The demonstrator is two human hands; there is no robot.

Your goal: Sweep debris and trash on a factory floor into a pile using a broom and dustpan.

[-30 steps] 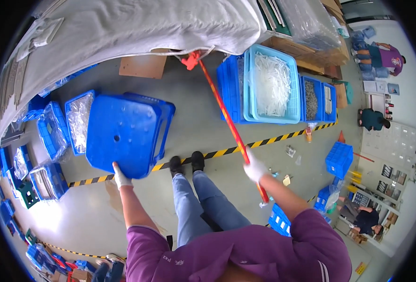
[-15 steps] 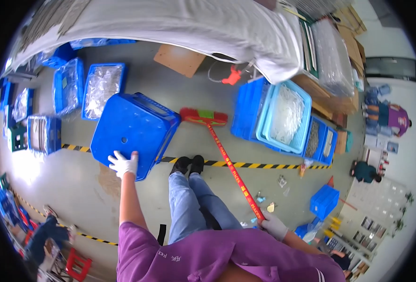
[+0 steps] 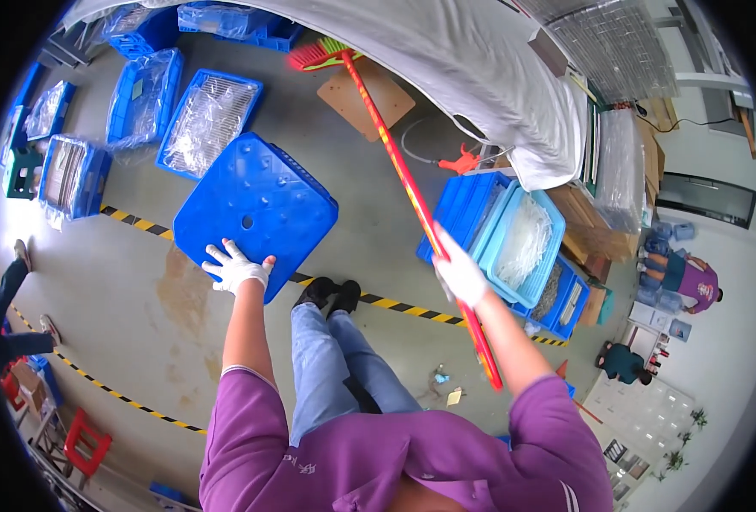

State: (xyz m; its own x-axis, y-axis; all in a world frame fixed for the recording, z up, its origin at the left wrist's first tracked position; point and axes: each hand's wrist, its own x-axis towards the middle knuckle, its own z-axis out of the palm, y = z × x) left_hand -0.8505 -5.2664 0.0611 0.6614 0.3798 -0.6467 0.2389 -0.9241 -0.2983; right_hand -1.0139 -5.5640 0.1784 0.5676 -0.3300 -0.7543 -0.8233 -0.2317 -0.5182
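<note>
A blue plastic stool (image 3: 262,188) with a small round hole in its seat stands in front of me, left of my feet. My left hand (image 3: 239,268), in a white glove, lies on the near edge of the seat with its fingers spread. In my right hand (image 3: 461,271), also gloved, is the red handle of a broom (image 3: 395,159). The broom slants away to the upper left. Its red and green head (image 3: 321,56) is raised above or held over a brown board (image 3: 366,101) near the white-draped edge; I cannot tell whether it touches anything.
Blue crates (image 3: 262,86) with plastic-wrapped contents stand at the far left. On the right are a light-blue basin (image 3: 557,226) and more blue bins. Yellow-black tape (image 3: 399,307) crosses the floor, where small scraps (image 3: 455,397) lie. People (image 3: 698,284) are at the far right.
My right hand has lifted and swung the broom up and forward, its head going from beside the stool toward the draped edge. My left hand stays on the stool. The view has shifted.
</note>
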